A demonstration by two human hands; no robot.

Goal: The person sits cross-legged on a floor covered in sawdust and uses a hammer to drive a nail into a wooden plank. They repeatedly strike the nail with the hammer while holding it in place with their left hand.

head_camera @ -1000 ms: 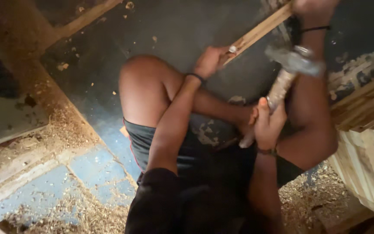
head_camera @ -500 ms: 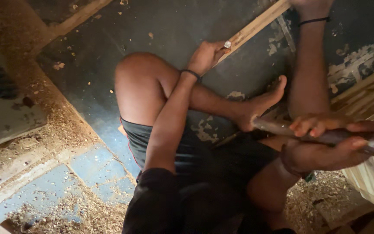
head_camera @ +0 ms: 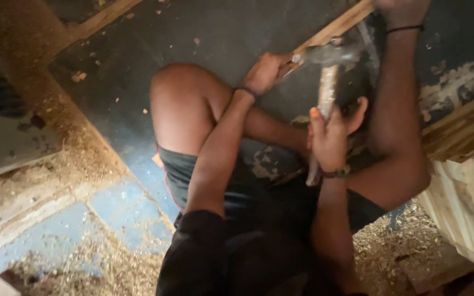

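On floor | left hand (head_camera: 267, 71) pinches nail (head_camera: 296, 58) | right hand (head_camera: 330, 137) grips hammer (head_camera: 327, 77)

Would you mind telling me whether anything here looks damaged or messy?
Yes: sawdust lies heaped over the floor, whose dark paint has flaked off in patches. The hammer is blurred.

There is only one view, from a camera worn on the person's head, looking steeply down over their own lap and bent knee (head_camera: 179, 104) to the dark floor (head_camera: 138, 49). It sits close: the arms and legs fill the middle of the picture. The sawdust-strewn floor edge (head_camera: 78, 164) runs along the left, and stacked wooden boards (head_camera: 467, 181) crowd in at the right.
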